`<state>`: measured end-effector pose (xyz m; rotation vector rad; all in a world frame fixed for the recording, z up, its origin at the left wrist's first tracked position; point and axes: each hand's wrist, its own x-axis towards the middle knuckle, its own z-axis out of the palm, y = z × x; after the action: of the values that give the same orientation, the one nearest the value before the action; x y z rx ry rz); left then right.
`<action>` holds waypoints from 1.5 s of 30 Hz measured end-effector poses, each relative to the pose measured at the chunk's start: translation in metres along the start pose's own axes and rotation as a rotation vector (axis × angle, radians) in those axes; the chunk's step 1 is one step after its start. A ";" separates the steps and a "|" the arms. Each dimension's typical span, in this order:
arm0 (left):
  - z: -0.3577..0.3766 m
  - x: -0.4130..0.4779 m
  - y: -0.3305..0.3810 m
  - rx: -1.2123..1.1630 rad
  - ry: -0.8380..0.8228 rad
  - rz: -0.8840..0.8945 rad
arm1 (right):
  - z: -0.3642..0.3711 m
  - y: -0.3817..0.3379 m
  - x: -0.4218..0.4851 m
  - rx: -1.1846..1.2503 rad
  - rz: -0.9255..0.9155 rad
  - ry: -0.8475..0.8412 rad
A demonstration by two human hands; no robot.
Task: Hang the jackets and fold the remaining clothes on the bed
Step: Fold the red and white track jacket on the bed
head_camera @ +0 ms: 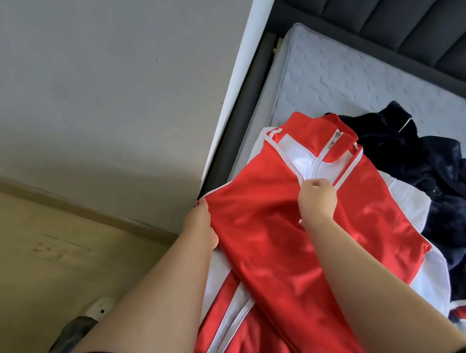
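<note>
The right grip [318,195] pinches the red jacket [263,227] at its zip [317,162], apparently on the pull; the left grip [202,226] holds the jacket's side edge taut, likely steadying it for zipping. The jacket lies flat on the bed [347,81].

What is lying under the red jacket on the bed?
White fabric sticks out from under the red jacket beside the navy garment, all on the grey mattress. The jacket covers the rest. Sleeve or separate garment: cannot tell.
</note>
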<state>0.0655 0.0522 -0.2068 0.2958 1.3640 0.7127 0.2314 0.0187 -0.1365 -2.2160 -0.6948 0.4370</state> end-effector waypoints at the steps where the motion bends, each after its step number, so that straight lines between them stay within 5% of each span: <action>1: -0.003 0.000 0.001 0.072 0.053 0.041 | 0.000 0.001 -0.003 0.096 -0.050 0.041; 6: -0.014 -0.024 -0.011 0.728 0.391 0.706 | -0.025 0.032 -0.038 -0.186 -0.638 0.175; 9: -0.006 -0.047 -0.037 1.183 0.247 1.158 | -0.051 0.064 -0.063 -0.343 -0.788 0.224; 11: 0.001 -0.061 -0.067 1.433 0.037 1.268 | -0.063 0.093 -0.081 -0.474 -0.821 0.218; 15: 0.006 -0.081 -0.119 1.714 -0.066 1.081 | -0.076 0.151 -0.109 -0.715 -0.613 0.050; 19: 0.003 -0.096 -0.128 1.809 -0.098 1.161 | -0.085 0.182 -0.126 -0.751 -0.290 -0.029; 22: -0.006 -0.105 -0.135 1.866 -0.176 1.225 | -0.093 0.178 -0.138 -0.708 -0.345 -0.029; 26: -0.025 -0.109 -0.139 1.839 -0.113 1.074 | -0.106 0.184 -0.149 -0.754 -0.580 0.058; 31: -0.046 -0.116 -0.129 1.855 -0.182 0.933 | -0.104 0.197 -0.153 -0.861 -0.311 -0.172; 36: -0.060 -0.135 -0.114 1.494 -0.056 0.765 | -0.080 0.172 -0.176 -0.675 -0.583 -0.066; 40: -0.077 -0.142 -0.103 1.729 -0.222 0.505 | -0.063 0.185 -0.184 -0.760 -0.445 -0.383; 45: -0.081 -0.152 -0.108 1.759 -0.206 0.531 | -0.058 0.183 -0.180 -0.792 -0.402 -0.418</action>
<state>0.0134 -0.1406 -0.1678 2.0843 1.3763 -0.3247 0.1810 -0.2259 -0.2200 -2.6122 -1.7421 0.4714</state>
